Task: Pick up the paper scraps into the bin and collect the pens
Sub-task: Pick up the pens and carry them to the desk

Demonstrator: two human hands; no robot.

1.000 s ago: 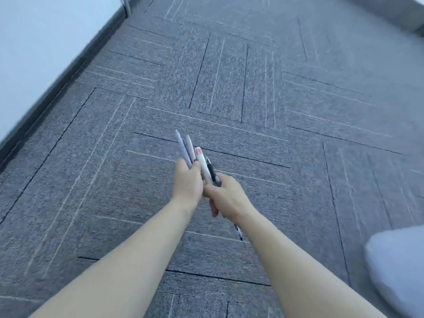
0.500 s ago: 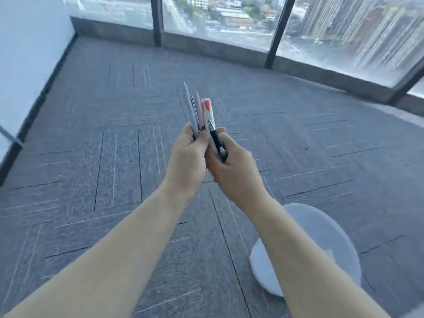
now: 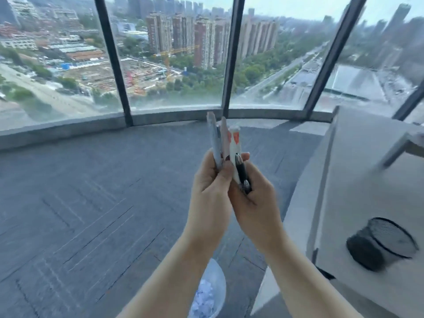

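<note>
1. Gripping a bundle of pens (image 3: 226, 143) upright, left hand (image 3: 210, 193) and right hand (image 3: 254, 203) together, fingers clamped round it.
2. Showing paper scraps (image 3: 204, 299) inside bin (image 3: 219, 278) below on the floor.
3. Standing on desk (image 3: 358, 171): mesh pen holder (image 3: 383, 243).

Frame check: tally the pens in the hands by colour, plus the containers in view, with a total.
Grey-blue pens: 2, in the left hand
White pen with orange marks: 1
Black pen: 1, in the right hand
Black mesh pen cup on the desk: 1
Bin holding paper scraps: 1
Total: 6
</note>
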